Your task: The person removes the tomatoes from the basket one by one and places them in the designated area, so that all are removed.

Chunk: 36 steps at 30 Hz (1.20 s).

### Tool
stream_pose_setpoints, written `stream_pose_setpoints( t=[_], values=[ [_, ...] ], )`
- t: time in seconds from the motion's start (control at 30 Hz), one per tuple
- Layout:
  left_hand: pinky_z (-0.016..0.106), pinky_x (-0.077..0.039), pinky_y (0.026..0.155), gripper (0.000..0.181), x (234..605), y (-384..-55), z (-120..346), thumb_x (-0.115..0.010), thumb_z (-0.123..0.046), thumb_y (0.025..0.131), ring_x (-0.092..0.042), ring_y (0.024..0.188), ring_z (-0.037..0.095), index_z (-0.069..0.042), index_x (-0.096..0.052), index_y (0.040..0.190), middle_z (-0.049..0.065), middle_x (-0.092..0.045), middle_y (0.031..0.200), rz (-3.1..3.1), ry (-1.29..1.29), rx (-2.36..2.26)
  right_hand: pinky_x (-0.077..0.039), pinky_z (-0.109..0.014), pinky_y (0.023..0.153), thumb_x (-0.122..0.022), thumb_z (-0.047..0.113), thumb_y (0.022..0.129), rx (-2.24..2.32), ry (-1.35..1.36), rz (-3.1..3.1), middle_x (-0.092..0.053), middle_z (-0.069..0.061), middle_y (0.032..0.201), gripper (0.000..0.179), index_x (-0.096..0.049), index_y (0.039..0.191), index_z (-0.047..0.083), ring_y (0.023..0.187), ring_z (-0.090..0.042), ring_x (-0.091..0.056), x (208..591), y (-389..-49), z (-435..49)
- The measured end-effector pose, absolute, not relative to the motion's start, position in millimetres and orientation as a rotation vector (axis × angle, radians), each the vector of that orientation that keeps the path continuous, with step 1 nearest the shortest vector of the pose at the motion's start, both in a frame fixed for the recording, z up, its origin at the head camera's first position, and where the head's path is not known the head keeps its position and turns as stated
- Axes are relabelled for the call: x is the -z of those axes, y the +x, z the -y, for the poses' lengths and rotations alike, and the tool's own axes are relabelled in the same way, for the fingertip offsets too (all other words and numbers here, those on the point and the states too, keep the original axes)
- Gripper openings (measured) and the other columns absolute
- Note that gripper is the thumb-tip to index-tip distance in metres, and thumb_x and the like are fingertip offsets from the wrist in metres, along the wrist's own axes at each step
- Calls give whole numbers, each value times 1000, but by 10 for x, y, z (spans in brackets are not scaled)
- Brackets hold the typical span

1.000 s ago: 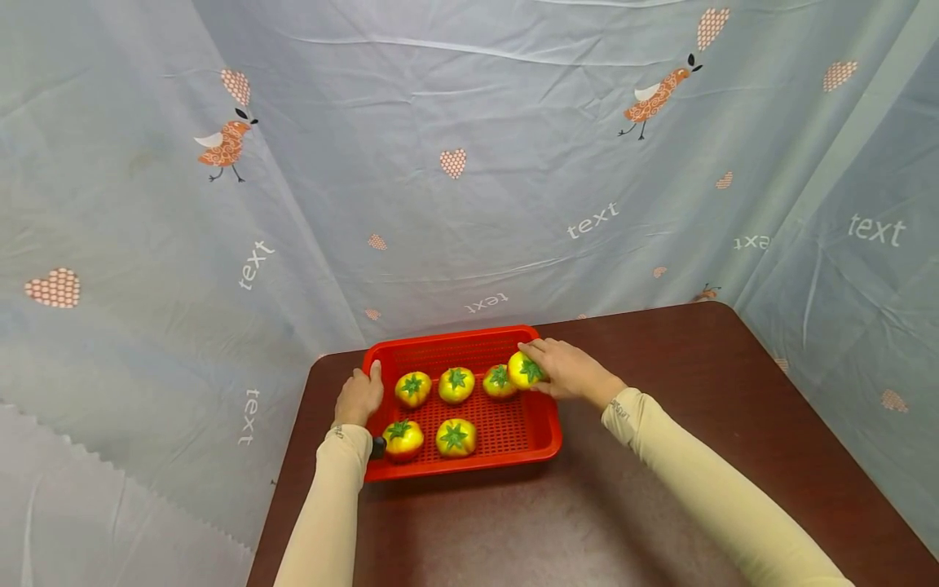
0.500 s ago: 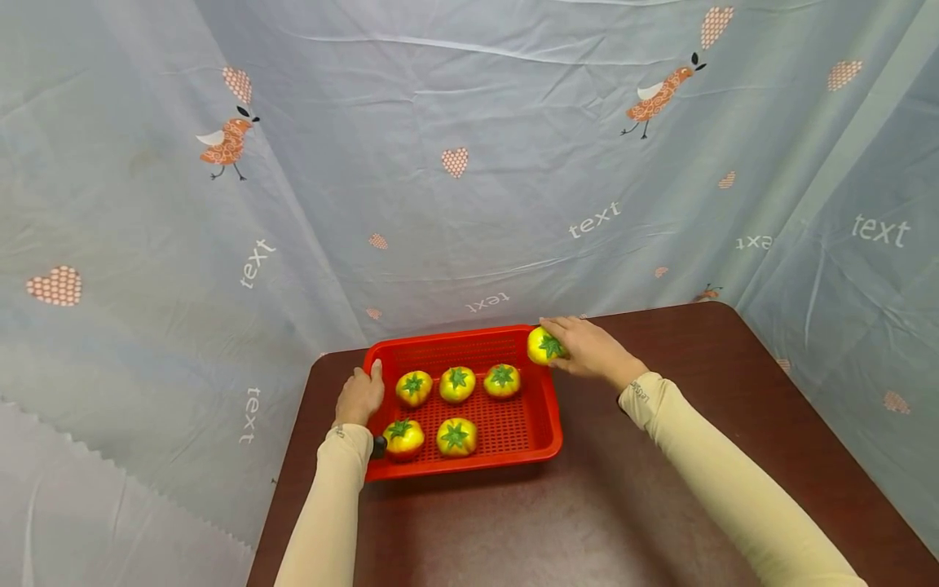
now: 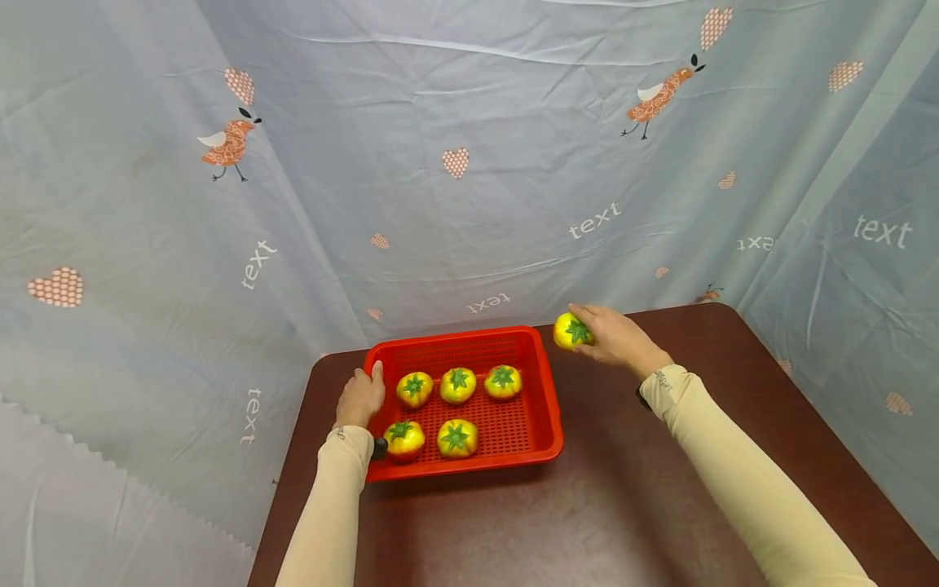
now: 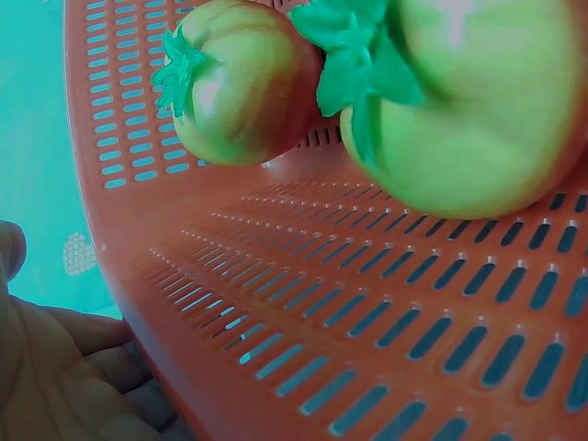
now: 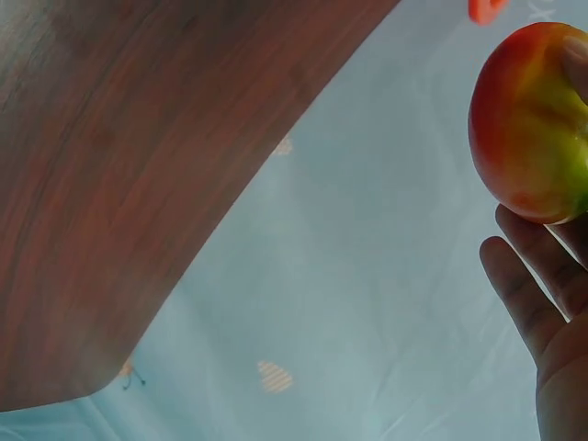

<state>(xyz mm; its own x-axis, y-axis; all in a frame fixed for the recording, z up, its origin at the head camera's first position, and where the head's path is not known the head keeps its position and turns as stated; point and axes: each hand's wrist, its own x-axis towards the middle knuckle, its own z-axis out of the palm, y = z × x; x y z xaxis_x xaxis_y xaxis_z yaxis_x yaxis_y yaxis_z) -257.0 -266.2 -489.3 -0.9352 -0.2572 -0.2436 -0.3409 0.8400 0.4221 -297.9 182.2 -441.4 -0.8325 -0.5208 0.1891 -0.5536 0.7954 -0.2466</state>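
My right hand (image 3: 614,336) holds a yellow and red tomato (image 3: 570,332) with a green leafy top, raised to the right of the red basket (image 3: 544,444). In the right wrist view, thumb and fingers pinch this tomato (image 5: 528,129), with two fingers extended below it. My left hand (image 3: 361,397) is at the basket's left side. In the left wrist view, its fingers (image 4: 106,354) lie against the outside of the slotted wall, and the thumb points up, apart from the rim. Several similar tomatoes sit in the basket, among them a back right one (image 3: 503,382) and a front one (image 3: 457,439).
The basket stands on a dark brown table (image 3: 660,473) near its back left edge. Grey-blue curtains (image 3: 513,163) with birds and hearts hang behind and at both sides. The table's rounded far right corner (image 3: 722,311) lies close to the curtain.
My right hand has carried the tomato from over the basket's right side, past the rim, to the right and farther back. The left hand and the basket have stayed put.
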Motion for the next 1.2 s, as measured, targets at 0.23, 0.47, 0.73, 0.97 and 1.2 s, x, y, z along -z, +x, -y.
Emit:
stream_pose_setpoints(
  t=[0.23,0.47,0.73,0.97,1.2],
  values=[
    [62,-28,112,85,4892,-2558,2651,-7,-54,103,-34,134,54,16,-13,149,39,-30,148,-2840,-465,-695,-46,-52,101,-79,18,81,-493,805,2892,-54,-26,135,76,-43,144,-5,121,-42,-54,4432,-3005,-1969],
    [61,-30,111,83,4899,-2556,2638,-10,-53,103,-37,132,53,16,-17,148,38,-34,146,-2854,-464,-698,-44,-55,102,-79,18,82,-484,795,2889,-53,-27,136,75,-43,144,-6,123,-44,-52,4497,-3018,-2044],
    [62,-31,111,80,4898,-2539,2614,-12,-51,104,-39,131,53,16,-17,147,38,-35,145,-2864,-473,-698,-44,-53,102,-79,18,82,-482,781,2910,-54,-26,135,74,-43,143,-6,121,-42,-52,4597,-3024,-2089],
    [61,-31,111,80,4907,-2523,2609,-12,-50,105,-39,131,53,17,-16,148,39,-34,145,-2870,-477,-702,-46,-53,98,-79,17,81,-495,765,2922,-56,-25,131,72,-46,141,-5,114,-41,-55,4748,-3012,-2111],
    [61,-29,112,80,4922,-2536,2596,-12,-51,104,-36,134,53,16,-13,149,38,-31,148,-2876,-480,-708,-47,-53,98,-80,17,80,-420,809,2946,-58,-25,129,73,-46,141,-6,114,-41,-56,4940,-3015,-2064]
  ],
)
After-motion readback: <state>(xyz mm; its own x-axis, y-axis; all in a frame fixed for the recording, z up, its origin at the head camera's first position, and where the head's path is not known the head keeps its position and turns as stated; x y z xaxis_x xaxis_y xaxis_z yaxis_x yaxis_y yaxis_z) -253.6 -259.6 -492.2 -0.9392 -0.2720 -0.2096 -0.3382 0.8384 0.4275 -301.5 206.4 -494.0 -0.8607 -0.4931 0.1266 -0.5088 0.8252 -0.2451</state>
